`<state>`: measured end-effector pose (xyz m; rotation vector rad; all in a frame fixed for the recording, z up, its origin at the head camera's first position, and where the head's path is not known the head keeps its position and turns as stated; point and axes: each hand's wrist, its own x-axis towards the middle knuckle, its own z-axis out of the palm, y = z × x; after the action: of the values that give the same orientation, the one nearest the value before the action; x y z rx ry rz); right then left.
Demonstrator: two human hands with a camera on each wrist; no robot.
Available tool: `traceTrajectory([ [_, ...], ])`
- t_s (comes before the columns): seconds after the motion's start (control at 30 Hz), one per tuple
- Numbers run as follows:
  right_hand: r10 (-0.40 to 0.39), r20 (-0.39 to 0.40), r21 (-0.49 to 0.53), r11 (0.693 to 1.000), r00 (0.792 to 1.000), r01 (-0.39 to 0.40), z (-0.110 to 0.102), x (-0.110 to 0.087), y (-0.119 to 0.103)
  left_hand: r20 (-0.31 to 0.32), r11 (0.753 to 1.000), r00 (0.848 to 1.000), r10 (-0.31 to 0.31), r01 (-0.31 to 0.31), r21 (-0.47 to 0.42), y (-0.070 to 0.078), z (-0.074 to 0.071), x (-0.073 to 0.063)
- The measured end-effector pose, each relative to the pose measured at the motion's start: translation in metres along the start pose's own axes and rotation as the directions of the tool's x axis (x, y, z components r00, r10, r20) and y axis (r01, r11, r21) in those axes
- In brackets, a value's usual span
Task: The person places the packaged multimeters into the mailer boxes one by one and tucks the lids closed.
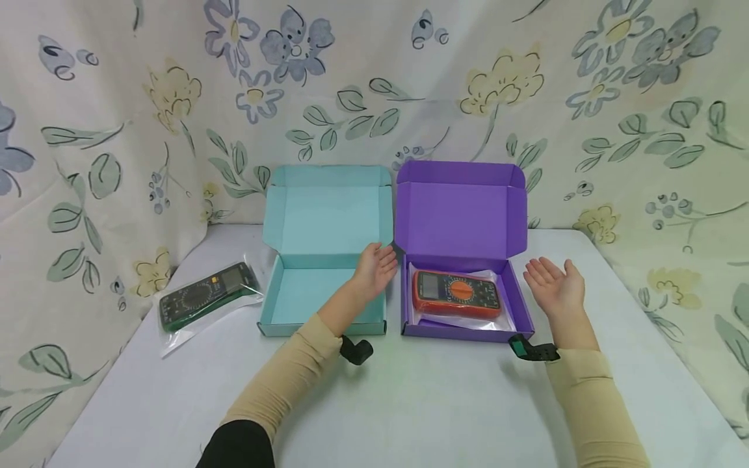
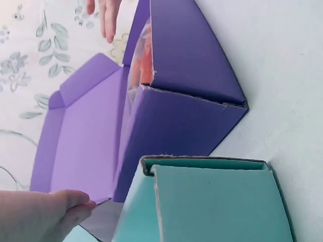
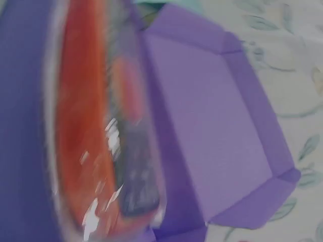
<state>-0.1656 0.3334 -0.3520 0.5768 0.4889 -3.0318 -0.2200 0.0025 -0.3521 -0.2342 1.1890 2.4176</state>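
An orange multimeter (image 1: 456, 294) in a clear plastic bag lies inside the open purple box (image 1: 462, 218). My right hand (image 1: 557, 289) is to the right of that box, palm turned up, fingers extended and holding nothing. My left hand (image 1: 375, 270) hovers over the right side of the light teal box (image 1: 328, 214), close to the gap between both boxes, with nothing in its grasp. In the left wrist view, left fingers (image 2: 70, 204) show at the lower left. A blurred orange multimeter (image 3: 86, 126) fills much of the right wrist view, where no hand shows.
A green-edged black multimeter (image 1: 207, 296) in a clear bag lies left of the teal box on the white table (image 1: 445, 403). Both box lids stand raised against a floral curtain (image 1: 363, 58). Black wrist cameras are strapped to both wrists.
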Motion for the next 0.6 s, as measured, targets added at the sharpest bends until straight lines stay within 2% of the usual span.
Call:
traceTrajectory([
  [0.07, 0.046, -0.049, 0.15, 0.988, 0.998, -0.038, -0.001, 0.005, -0.001, -0.005, 0.998, 1.0, -0.017, 0.016, -0.054, -0.001, 0.0, 0.006],
  [0.13, 0.07, -0.086, 0.203, 0.978, 0.994, -0.052, -0.001, 0.009, 0.0, -0.01, 0.994, 1.0, -0.028, 0.027, -0.104, -0.002, -0.001, 0.012],
  [0.27, 0.076, -0.12, 0.191, 0.98, 0.99, -0.052, 0.001, 0.014, 0.003, -0.016, 0.99, 1.0, -0.026, 0.024, -0.141, -0.004, 0.0, 0.019],
  [0.43, 0.078, -0.137, 0.147, 0.988, 0.987, -0.057, 0.005, 0.021, 0.003, -0.027, 0.992, 1.0, -0.012, 0.009, -0.123, -0.004, 0.003, 0.024],
  [0.6, 0.084, -0.123, 0.101, 0.992, 0.989, -0.071, 0.008, 0.024, 0.001, -0.029, 0.995, 0.999, 0.031, -0.034, -0.089, -0.006, 0.006, 0.025],
])
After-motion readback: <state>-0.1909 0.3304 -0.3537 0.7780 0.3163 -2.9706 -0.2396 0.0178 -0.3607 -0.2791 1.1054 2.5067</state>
